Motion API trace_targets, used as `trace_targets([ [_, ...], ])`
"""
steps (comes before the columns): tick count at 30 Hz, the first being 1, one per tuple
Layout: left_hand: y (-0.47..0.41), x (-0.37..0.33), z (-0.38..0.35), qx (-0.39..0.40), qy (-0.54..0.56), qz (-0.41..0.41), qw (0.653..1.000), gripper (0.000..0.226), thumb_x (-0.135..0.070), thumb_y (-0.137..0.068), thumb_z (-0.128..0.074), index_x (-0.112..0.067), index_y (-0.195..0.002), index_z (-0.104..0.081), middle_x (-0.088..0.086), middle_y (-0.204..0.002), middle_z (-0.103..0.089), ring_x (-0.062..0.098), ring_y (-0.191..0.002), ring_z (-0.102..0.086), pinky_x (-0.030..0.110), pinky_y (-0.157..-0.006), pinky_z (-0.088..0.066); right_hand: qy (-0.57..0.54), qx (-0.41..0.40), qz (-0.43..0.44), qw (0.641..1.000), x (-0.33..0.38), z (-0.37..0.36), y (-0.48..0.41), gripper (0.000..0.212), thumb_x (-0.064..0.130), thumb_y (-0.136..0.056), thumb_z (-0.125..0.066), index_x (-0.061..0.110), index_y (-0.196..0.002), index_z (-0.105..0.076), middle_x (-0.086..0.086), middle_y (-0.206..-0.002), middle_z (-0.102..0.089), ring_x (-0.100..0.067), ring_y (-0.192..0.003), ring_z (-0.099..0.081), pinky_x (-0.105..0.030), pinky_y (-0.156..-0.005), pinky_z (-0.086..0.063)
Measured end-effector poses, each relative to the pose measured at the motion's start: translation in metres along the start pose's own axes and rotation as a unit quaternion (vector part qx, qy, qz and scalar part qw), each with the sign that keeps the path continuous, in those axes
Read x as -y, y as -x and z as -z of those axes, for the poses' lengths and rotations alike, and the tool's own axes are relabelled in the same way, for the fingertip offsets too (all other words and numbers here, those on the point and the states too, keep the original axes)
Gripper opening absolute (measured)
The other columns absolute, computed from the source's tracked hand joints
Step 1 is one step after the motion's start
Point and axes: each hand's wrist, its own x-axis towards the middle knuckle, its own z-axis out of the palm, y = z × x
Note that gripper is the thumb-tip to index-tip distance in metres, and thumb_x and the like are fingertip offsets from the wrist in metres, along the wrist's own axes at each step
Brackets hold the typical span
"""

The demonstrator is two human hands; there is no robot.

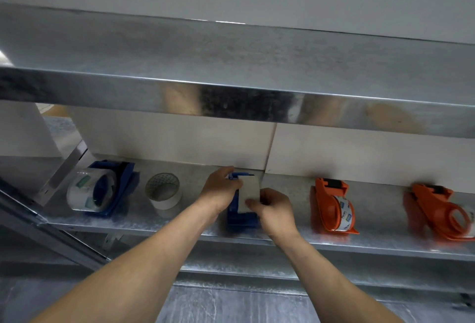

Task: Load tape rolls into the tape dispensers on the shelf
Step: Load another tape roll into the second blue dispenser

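Both forearms reached in from the near edge toward the middle of the shelf [154, 222]. The right hand [276, 211] pinched the lower side of the roll [250, 194], thumb and fingers clamped on its white face. The left hand [222, 190] curled over the top end of the blue dispenser [243, 220], fingers closed on it to steady it. The roll stood on edge inside that dispenser, between the two hands; whether it sat fully on the hub could not be told, because the hands covered the mount.

The likely trouble was a roll seated askew. Pushed off-centre, it could jam or tip the light dispenser on the slick metal. The loose tape end might also stick to a finger or fold on itself before reaching the cutter, whose teeth lay close under the left fingertips.

Further left stood a spare roll [164, 191], then a left dispenser [102, 189] already carrying clear tape. To the right an orange dispenser [331, 207] held tape; the far orange one [442, 212] was cut by the frame edge. White boxes [180, 140] lined the back, under an upper shelf [231, 65].
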Motion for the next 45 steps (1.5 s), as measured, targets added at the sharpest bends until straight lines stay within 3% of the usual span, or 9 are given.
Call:
trace_targets([
  [5, -0.005, 0.004, 0.003, -0.009, 0.011, 0.009, 1.0, 0.056, -0.008, -0.088, -0.055, -0.021, -0.142, -0.047, 0.01, -0.14, -0.053, 0.03, -0.119, -0.056, 0.049, -0.1, -0.05, 0.01, -0.06, 0.015, 0.998, -0.001, 0.016, 0.003, 0.024, 0.004, -0.08, -0.069, 0.025, -0.07, -0.064, 0.007, -0.069, -0.067, -0.012, -0.068, -0.063, -0.021, -0.058, -0.043],
  [8, -0.004, 0.004, 0.006, -0.009, 0.019, 0.009, 1.0, 0.056, -0.007, -0.089, -0.055, -0.021, -0.142, -0.046, 0.01, -0.139, -0.053, 0.031, -0.118, -0.057, 0.048, -0.099, -0.051, 0.138, -0.086, 0.032, 0.986, -0.006, 0.034, -0.001, 0.01, 0.015, -0.083, -0.065, 0.024, -0.079, -0.063, 0.003, -0.079, -0.067, -0.018, -0.074, -0.063, -0.025, -0.06, -0.044],
  [12, -0.002, 0.005, 0.007, -0.004, 0.034, 0.011, 0.999, 0.055, -0.004, -0.089, -0.053, -0.02, -0.142, -0.045, 0.011, -0.136, -0.055, 0.029, -0.109, -0.061, 0.037, -0.081, -0.056, 0.398, -0.039, 0.057, 0.915, -0.015, 0.052, -0.008, 0.022, 0.027, -0.091, -0.056, 0.02, -0.108, -0.067, -0.004, -0.107, -0.069, -0.023, -0.091, -0.066, -0.03, -0.069, -0.055],
  [17, -0.001, 0.006, 0.008, -0.002, 0.04, 0.012, 0.999, 0.055, -0.004, -0.088, -0.053, -0.02, -0.14, -0.047, 0.011, -0.133, -0.056, 0.027, -0.103, -0.063, 0.039, -0.081, -0.056, 0.488, 0.011, 0.066, 0.87, -0.028, 0.054, -0.018, 0.038, 0.023, -0.093, -0.053, 0.028, -0.129, -0.062, -0.005, -0.144, -0.052, -0.027, -0.119, -0.058, -0.03, -0.085, -0.053],
  [27, 0.001, 0.007, 0.011, -0.004, 0.051, 0.019, 0.998, 0.052, -0.003, -0.091, -0.052, -0.022, -0.139, -0.047, 0.008, -0.131, -0.056, 0.025, -0.1, -0.063, 0.037, -0.077, -0.058, 0.487, -0.017, 0.111, 0.866, -0.025, 0.048, -0.012, 0.042, 0.029, -0.085, -0.061, 0.029, -0.128, -0.062, 0.002, -0.14, -0.056, -0.023, -0.123, -0.054, -0.035, -0.096, -0.051],
  [32, 0.002, 0.007, 0.01, -0.007, 0.056, 0.018, 0.998, 0.051, -0.002, -0.09, -0.053, -0.021, -0.138, -0.048, 0.009, -0.132, -0.056, 0.027, -0.102, -0.062, 0.034, -0.071, -0.056, 0.357, -0.048, 0.125, 0.925, -0.004, 0.025, -0.006, 0.042, 0.025, -0.083, -0.064, 0.025, -0.125, -0.065, 0.001, -0.132, -0.061, -0.021, -0.123, -0.054, -0.03, -0.096, -0.049],
  [36, 0.001, 0.011, 0.009, -0.013, 0.05, 0.017, 0.999, 0.055, -0.002, -0.088, -0.054, -0.02, -0.14, -0.048, 0.009, -0.135, -0.055, 0.03, -0.109, -0.06, 0.038, -0.083, -0.056, 0.296, 0.003, 0.09, 0.951, 0.001, 0.006, -0.003, 0.054, 0.024, -0.082, -0.067, 0.024, -0.135, -0.056, 0.0, -0.136, -0.06, -0.018, -0.117, -0.06, -0.032, -0.096, -0.053],
  [41, 0.001, 0.011, 0.008, -0.005, 0.05, 0.022, 0.998, 0.058, 0.0, -0.085, -0.054, -0.02, -0.139, -0.048, 0.011, -0.136, -0.056, 0.033, -0.116, -0.057, 0.045, -0.094, -0.053, 0.35, 0.061, 0.053, 0.933, -0.012, -0.012, 0.001, 0.031, 0.025, -0.083, -0.066, 0.016, -0.113, -0.064, -0.008, -0.108, -0.07, -0.026, -0.092, -0.066, -0.035, -0.075, -0.056],
  [45, 0.001, 0.013, 0.007, 0.002, 0.06, 0.027, 0.998, 0.056, 0.0, -0.085, -0.055, -0.021, -0.137, -0.05, 0.01, -0.134, -0.057, 0.031, -0.114, -0.058, 0.043, -0.092, -0.055, 0.412, 0.108, 0.041, 0.904, -0.032, -0.018, 0.004, 0.027, 0.032, -0.087, -0.06, 0.016, -0.106, -0.07, -0.009, -0.11, -0.064, -0.029, -0.09, -0.064, -0.031, -0.072, -0.051],
])
